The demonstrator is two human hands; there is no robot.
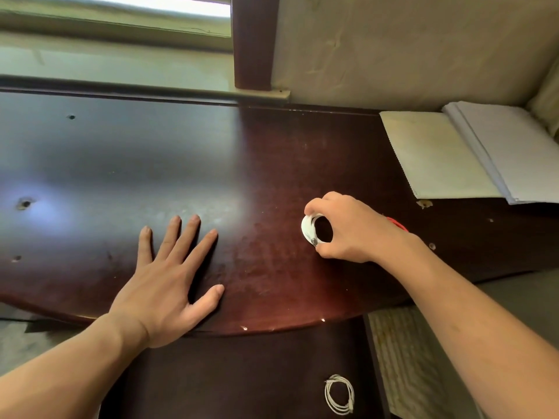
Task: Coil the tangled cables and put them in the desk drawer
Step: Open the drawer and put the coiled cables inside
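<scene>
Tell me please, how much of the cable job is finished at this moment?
Done: one coiled white cable lies in the open drawer below the desk edge. In hand: the right hand grips a second white coil above the desk; the left hand rests flat. Left: a red cable behind the right hand.

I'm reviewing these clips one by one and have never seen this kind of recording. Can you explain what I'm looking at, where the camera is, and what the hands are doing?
There is no machine: a person wears a wide-angle camera on the head, looking down at their own bare arms. The left hand lies flat with straight fingers on the dark wooden desk. The right hand pinches a small white coiled cable just above the desk; something red peeks out behind that hand. Below the desk edge, an open drawer already holds another coiled white cable. An open notebook lies at the far right.
</scene>
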